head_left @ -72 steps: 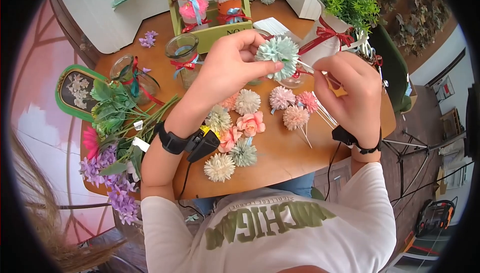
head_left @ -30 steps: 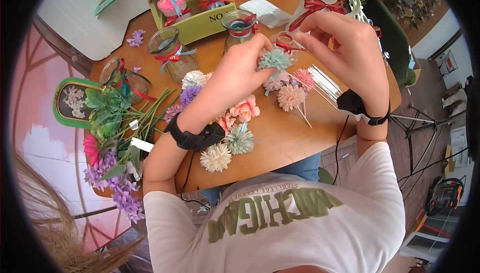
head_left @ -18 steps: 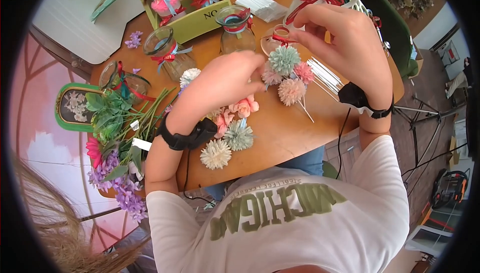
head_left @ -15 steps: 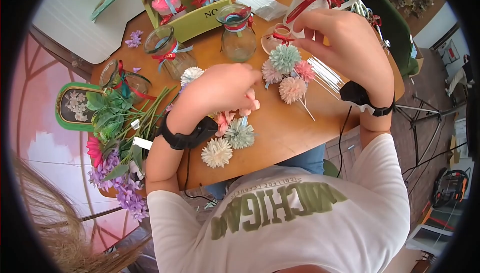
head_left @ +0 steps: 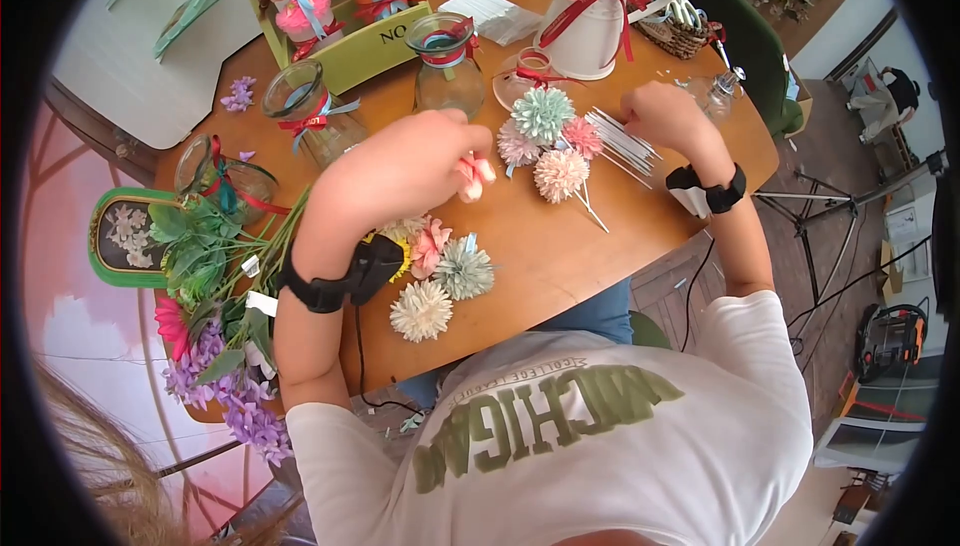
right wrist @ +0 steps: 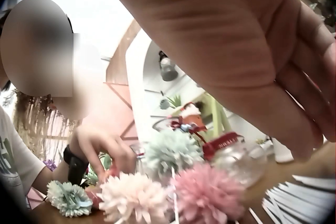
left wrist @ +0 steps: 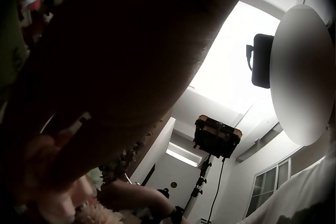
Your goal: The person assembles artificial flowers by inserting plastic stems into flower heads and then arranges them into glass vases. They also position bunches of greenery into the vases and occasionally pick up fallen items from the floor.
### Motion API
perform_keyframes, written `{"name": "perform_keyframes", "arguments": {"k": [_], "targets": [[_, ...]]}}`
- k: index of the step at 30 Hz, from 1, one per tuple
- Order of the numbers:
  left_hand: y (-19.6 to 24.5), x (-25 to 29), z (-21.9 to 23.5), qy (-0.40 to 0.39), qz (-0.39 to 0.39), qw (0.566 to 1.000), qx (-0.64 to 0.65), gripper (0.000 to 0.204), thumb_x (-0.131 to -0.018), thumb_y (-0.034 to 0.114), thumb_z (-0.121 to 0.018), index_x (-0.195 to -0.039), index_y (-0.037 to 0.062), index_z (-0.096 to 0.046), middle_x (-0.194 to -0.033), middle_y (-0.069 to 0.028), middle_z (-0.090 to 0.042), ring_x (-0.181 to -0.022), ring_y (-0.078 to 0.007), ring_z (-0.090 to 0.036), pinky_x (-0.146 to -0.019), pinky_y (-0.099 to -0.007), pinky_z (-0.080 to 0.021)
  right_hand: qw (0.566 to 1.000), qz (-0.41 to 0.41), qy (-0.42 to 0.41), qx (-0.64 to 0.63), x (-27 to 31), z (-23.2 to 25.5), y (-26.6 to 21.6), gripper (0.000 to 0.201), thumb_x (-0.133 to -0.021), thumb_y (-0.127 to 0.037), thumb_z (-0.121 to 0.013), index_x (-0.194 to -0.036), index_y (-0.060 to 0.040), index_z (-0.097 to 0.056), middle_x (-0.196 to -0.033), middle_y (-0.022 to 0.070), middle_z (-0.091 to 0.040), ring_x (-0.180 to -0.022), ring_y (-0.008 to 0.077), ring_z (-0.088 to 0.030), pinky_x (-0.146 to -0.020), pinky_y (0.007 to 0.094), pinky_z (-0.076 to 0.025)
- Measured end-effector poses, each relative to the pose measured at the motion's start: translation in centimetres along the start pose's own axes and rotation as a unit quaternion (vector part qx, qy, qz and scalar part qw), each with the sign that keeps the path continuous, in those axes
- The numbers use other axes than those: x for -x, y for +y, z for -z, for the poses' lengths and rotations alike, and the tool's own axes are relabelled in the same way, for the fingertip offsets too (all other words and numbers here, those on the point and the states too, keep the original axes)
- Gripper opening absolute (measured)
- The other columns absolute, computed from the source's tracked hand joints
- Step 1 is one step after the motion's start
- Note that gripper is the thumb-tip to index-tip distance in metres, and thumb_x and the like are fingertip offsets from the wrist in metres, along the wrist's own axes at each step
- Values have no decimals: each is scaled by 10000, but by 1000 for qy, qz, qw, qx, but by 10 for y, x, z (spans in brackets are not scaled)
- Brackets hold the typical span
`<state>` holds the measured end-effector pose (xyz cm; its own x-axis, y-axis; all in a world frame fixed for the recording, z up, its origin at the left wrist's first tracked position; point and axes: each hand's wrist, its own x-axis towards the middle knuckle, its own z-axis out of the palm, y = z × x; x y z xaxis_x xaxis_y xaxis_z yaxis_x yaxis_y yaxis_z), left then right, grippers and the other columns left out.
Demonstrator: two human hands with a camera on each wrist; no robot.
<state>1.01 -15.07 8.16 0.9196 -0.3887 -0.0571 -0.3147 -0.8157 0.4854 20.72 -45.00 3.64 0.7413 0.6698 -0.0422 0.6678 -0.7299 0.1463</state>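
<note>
In the head view my left hand (head_left: 415, 161) pinches a coral flower (head_left: 476, 178) above the table; the left wrist view shows its fingers round the coral petals (left wrist: 58, 198). My right hand (head_left: 675, 124) hangs over the far end of the white sticks (head_left: 622, 146), its fingers loosely bent with nothing visible in them; in the right wrist view the sticks (right wrist: 302, 198) lie below it. Between the hands rest a mint pompom flower (head_left: 543, 113), a peach one (head_left: 561, 175) and a pink one (head_left: 581, 137). A mint-grey pompom (head_left: 464, 268) and a cream one (head_left: 420, 310) lie nearer the body.
Glass jars (head_left: 445, 71) with ribbons stand behind the left hand. Farther back are a green doll box (head_left: 372, 54), a white pot (head_left: 580, 31) and a stick packet (head_left: 490, 16). Stemmed flowers (head_left: 205, 251) and a green frame (head_left: 97, 246) occupy the left side.
The mint flower has left my left hand and lies by the pink ones. That hand has moved nearer the body and taken up a coral flower. My right hand has moved toward the sticks.
</note>
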Motion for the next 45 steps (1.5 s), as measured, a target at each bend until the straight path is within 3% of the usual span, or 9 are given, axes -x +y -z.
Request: {"name": "perform_keyframes", "arguments": {"k": [3,7,12,21,27,31,36,37,45], "targets": [[5,5,8,37,-21,999,13,171,-885,-8,-607,-1050,1,-654,-970,-172,-619,-880,-372,-637,-794,-419,-522,995,26,47,-82,5,-10,2,103,-786,-128,-687,-849,-57,-726,-808,154,-719,-800,356,-698,-717,458,-549],[3,5,11,84,-83,993,16,166,-892,-5,-608,-1055,-1,-643,-971,-147,-613,-884,-321,-655,-793,-396,-533,997,37,61,-29,-3,-26,6,105,-771,-100,-663,-830,-40,-726,-799,166,-715,-799,366,-699,-724,466,-553],[15,4,25,84,-73,967,230,90,-907,-2,-641,-994,8,-623,-1021,-48,-600,-954,-145,-643,-835,-322,-536,996,56,52,44,-8,-25,-2,139,-727,-91,-651,-812,-10,-725,-791,202,-703,-794,391,-695,-724,484,-559],[5,5,29,120,-122,896,410,98,-902,36,-694,-882,31,-598,-1100,-60,-610,-1020,-145,-633,-922,-313,-495,997,46,56,12,-8,-26,-1,130,-709,-136,-642,-739,-17,-685,-742,209,-671,-747,412,-668,-683,498,-544],[14,4,25,159,-70,909,379,170,-875,102,-748,-850,21,-601,-835,-20,-658,-827,-112,-664,-747,-282,-525,997,48,64,21,-3,-14,-7,186,-707,-168,-650,-723,6,-714,-752,221,-688,-767,416,-692,-684,478,-573],[7,2,22,208,-45,938,275,232,-926,102,-753,-836,34,-550,-906,-51,-659,-818,-110,-677,-736,-272,-531,993,16,116,-2,3,12,-11,152,-720,-155,-658,-750,-11,-696,-731,209,-679,-740,406,-685,-669,472,-558],[21,1,23,286,-7,934,216,207,-902,100,-780,-980,-19,-629,-928,-60,-685,-840,-103,-682,-773,-266,-562,947,93,246,-184,15,79,-39,128,-747,-84,-665,-829,-19,-591,-666,158,-621,-651,360,-637,-619,433,-494],[20,0,21,288,-5,933,214,207,-902,100,-780,-980,-19,-629,-928,-60,-685,-840,-103,-682,-773,-266,-562,937,107,255,-212,17,90,-45,141,-757,-87,-661,-849,-12,-586,-642,122,-584,-613,298,-615,-600,399,-482],[24,2,22,368,-54,901,223,187,-917,68,-745,-1065,-44,-725,-1054,-66,-676,-915,-115,-682,-801,-260,-565,856,211,373,-290,43,144,-105,169,-788,-5,-663,-953,-40,-677,-737,71,-605,-587,167,-596,-560,287,-485]]}}
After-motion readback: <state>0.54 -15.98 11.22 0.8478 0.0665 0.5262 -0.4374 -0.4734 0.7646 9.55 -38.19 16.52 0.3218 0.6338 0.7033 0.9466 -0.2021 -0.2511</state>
